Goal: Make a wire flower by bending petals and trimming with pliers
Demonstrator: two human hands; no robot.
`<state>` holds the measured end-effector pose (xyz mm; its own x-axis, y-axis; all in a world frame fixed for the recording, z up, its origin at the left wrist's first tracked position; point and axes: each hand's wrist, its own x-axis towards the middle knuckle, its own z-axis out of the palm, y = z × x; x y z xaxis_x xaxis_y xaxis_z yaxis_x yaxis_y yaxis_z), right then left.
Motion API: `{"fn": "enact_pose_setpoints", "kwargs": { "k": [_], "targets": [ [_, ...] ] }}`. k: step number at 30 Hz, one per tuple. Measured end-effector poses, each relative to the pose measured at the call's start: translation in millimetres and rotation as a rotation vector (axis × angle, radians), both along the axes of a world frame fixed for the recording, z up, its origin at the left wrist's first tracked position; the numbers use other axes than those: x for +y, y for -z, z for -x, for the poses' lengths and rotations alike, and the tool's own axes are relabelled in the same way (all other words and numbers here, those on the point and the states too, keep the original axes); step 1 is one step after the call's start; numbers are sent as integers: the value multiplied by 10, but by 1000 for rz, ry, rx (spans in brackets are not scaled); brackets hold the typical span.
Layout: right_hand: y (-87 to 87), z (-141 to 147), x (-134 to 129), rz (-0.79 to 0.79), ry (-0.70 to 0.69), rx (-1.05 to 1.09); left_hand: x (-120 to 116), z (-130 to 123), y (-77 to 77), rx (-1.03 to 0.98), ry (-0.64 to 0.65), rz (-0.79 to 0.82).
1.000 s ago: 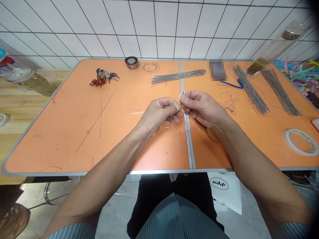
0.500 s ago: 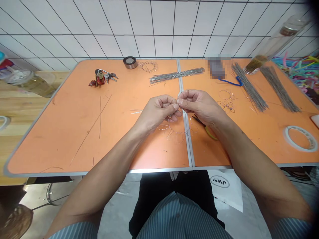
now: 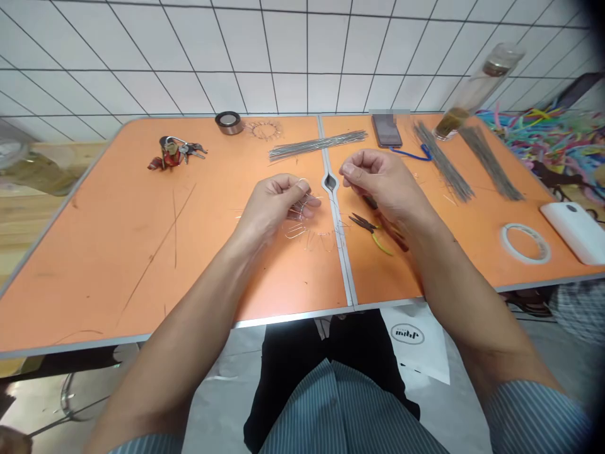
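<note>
A ring of thin wire bent into loops (image 3: pixel 319 239) hangs from my left hand (image 3: pixel 286 200), whose thumb and fingers pinch one end of it. To the right, just past the table's seam, my right hand (image 3: pixel 371 173) is raised with thumb and fingertips pressed together. Whatever it may hold is too small to make out. Beneath the right hand and wrist lie pliers with yellow handles (image 3: pixel 365 223) and a second, dark red-handled tool (image 3: pixel 396 236), which the arm partly covers.
On the orange table (image 3: pixel 118 252) are keys (image 3: pixel 177 153), dark tape (image 3: pixel 229 123), a coiled wire ring (image 3: pixel 265 130), wire bundles (image 3: pixel 316 145), a phone (image 3: pixel 386 131), a glass bottle (image 3: pixel 472 94), a white tape roll (image 3: pixel 508 243) and a white device (image 3: pixel 576 232). Colourful strips (image 3: pixel 529 139) lie at right.
My hands have come apart: the right has moved away from the wire ring, which stays in the left. The view has turned to the right, showing the pliers and white device more fully.
</note>
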<state>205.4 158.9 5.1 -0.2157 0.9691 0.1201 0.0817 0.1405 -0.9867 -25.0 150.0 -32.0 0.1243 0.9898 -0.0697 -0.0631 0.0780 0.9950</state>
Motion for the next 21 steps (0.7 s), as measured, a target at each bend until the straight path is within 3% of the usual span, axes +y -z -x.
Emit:
{"fn": "enact_pose_setpoints", "kwargs": {
  "k": [4, 7, 12, 17, 21],
  "targets": [
    [-83, -367, -199, -93, 151, -374, 34, 44, 4, -19, 6, -12],
    [-2, -629, -406, -173, 274, -742, 52, 45, 15, -40, 8, -18],
    [222, -714, -646, -77, 235, -1269, 83, 25, 39, -73, 22, -24],
    [323, -686, -648, -65, 177, -1426, 151, 43, 87, -92, 28, -42],
    [370, -674, -623, -117, 210, -1457, 180, 53, 98, -113, 46, -47]
  ]
}}
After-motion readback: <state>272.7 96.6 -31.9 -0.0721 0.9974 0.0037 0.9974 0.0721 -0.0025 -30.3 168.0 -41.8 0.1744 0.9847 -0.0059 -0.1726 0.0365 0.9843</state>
